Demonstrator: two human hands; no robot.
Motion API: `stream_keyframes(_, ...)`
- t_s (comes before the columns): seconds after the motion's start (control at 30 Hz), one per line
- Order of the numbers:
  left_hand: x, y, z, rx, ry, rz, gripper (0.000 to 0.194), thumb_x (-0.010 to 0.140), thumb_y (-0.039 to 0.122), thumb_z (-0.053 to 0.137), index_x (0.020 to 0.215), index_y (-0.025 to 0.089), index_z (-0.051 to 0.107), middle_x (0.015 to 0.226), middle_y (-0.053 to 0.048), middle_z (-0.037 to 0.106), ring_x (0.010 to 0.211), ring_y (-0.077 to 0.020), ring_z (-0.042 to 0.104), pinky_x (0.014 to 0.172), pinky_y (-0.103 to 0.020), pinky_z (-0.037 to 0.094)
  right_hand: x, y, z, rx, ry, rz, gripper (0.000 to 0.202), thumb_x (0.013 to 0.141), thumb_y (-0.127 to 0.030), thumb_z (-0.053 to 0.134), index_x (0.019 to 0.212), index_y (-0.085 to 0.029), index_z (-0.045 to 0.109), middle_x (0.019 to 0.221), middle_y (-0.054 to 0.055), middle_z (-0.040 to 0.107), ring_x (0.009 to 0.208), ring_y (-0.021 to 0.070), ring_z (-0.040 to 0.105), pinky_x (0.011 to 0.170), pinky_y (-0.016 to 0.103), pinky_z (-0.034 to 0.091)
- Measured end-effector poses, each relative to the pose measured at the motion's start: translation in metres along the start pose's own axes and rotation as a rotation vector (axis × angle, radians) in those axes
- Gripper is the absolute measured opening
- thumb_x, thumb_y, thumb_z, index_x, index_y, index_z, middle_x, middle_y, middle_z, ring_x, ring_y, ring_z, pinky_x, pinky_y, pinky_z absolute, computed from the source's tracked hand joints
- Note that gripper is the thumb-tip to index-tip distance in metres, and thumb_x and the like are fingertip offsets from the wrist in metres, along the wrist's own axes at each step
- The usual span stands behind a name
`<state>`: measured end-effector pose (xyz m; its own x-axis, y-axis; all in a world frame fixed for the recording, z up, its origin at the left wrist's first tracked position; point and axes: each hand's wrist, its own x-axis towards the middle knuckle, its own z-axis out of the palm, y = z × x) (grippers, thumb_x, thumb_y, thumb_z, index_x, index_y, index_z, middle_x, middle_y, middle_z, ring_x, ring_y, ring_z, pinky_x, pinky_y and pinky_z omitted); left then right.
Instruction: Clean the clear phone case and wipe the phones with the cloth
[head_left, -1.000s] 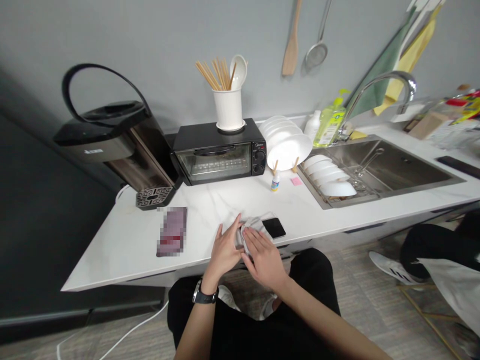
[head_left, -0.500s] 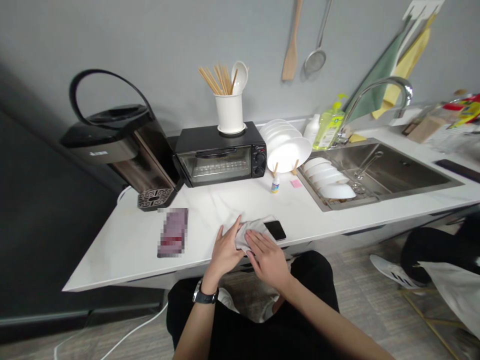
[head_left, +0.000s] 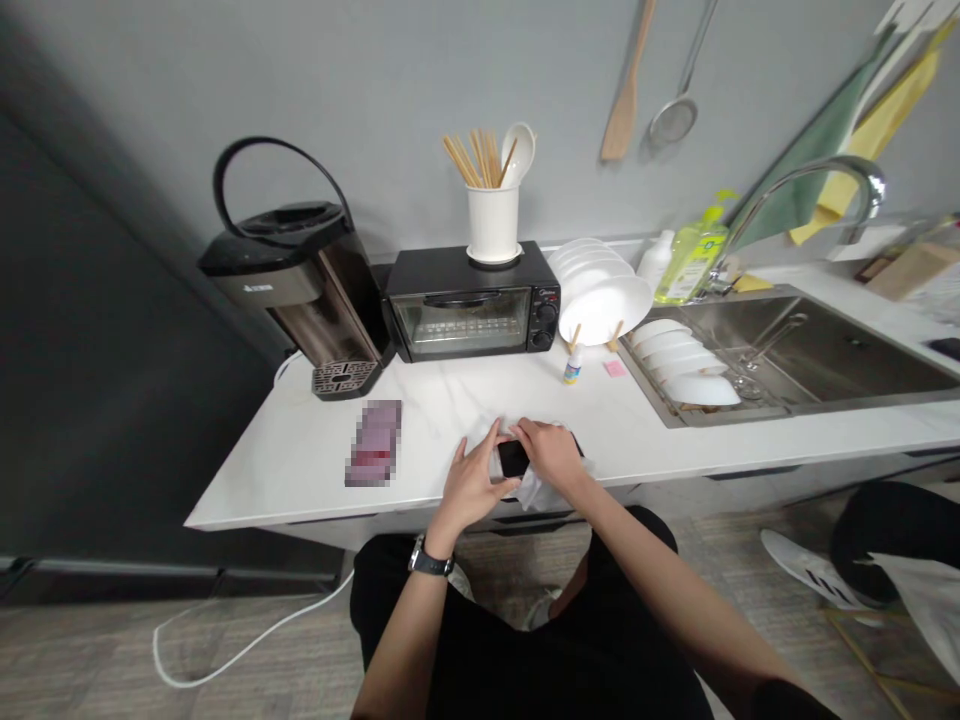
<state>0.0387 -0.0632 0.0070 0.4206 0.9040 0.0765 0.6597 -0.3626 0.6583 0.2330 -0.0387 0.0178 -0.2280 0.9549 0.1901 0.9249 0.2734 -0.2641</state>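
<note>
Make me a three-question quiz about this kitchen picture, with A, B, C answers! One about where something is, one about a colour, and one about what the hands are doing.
1. Where does the white holder with chopsticks stand?
A. in the sink
B. on top of the black toaster oven
C. on the floor

2. What colour is the soap bottle beside the tap?
A. yellow-green
B. red
C. blue

3. What are the left hand and right hand doing?
A. resting in the lap
B. washing a plate
C. holding a black phone with a pale cloth at the counter edge

Answers:
1 B, the holder sits on the oven's flat top.
2 A, the bottle shows bright yellow-green.
3 C, fingers of both hands close around the dark phone, with cloth under it.
</note>
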Motion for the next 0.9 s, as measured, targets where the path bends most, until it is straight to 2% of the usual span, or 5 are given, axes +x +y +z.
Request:
stream_keyframes(0.23, 0.001, -0.003, -0.001, 0.006, -0.004, 0.014, 0.105, 0.092, 0.036, 0.074, 0.17, 0.038, 0.003, 0.157, -0.003, 0.059, 0.15, -0.0251, 0.052, 0.134, -0.057, 0.01, 0.072, 0.009, -0.048, 0.266, 0.271, 0.004, 0.055, 0.115, -0.049, 0.03, 0.088, -0.021, 0.07, 0.075, 0.004, 0.073, 0.072, 0.0201, 0.069, 0.071, 0.029, 0.04)
stream_keyframes(0.4, 0.001, -0.004, 0.0, 0.014, -0.005, 0.006, 0.105, 0.092, 0.036, 0.074, 0.169, 0.038, 0.004, 0.159, -0.003, 0.058, 0.151, -0.0242, 0.05, 0.134, -0.056, 0.009, 0.122, 0.004, -0.06, 0.152, 0.408, -0.068, 0.039, 0.113, -0.039, 0.042, 0.103, -0.017, 0.073, 0.109, 0.012, 0.075, 0.108, 0.0274, 0.065, 0.095, 0.035, 0.044)
stream_keyframes(0.6, 0.002, -0.005, 0.001, 0.018, -0.003, 0.014, 0.101, 0.092, 0.038, 0.074, 0.169, 0.036, 0.009, 0.158, -0.003, 0.058, 0.151, -0.0237, 0.05, 0.134, -0.053, 0.01, 0.018, 0.051, -0.021, 0.406, 0.122, -0.267, 0.028, 0.107, -0.041, 0.057, 0.119, -0.02, 0.072, 0.116, 0.009, 0.075, 0.11, 0.0242, 0.069, 0.1, 0.038, 0.054)
stream_keyframes(0.7, 0.004, -0.004, 0.001, 0.029, 0.002, 0.006, 0.101, 0.091, 0.038, 0.075, 0.169, 0.036, 0.01, 0.157, -0.003, 0.06, 0.148, -0.0241, 0.053, 0.134, -0.053, 0.01, -0.028, 0.068, -0.008, 0.369, 0.058, -0.337, 0.048, 0.097, -0.051, 0.071, 0.136, -0.023, 0.067, 0.136, 0.013, 0.069, 0.127, 0.0287, 0.064, 0.109, 0.046, 0.053)
stream_keyframes(0.9, 0.003, 0.0, 0.002, 0.043, 0.024, 0.002, 0.1, 0.091, 0.037, 0.075, 0.169, 0.034, 0.012, 0.156, -0.005, 0.06, 0.148, -0.024, 0.053, 0.134, -0.052, 0.013, -0.021, 0.063, -0.014, 0.189, -0.01, -0.483, 0.058, 0.092, -0.056, 0.077, 0.138, -0.021, 0.069, 0.131, 0.014, 0.073, 0.118, 0.0295, 0.068, 0.101, 0.044, 0.057)
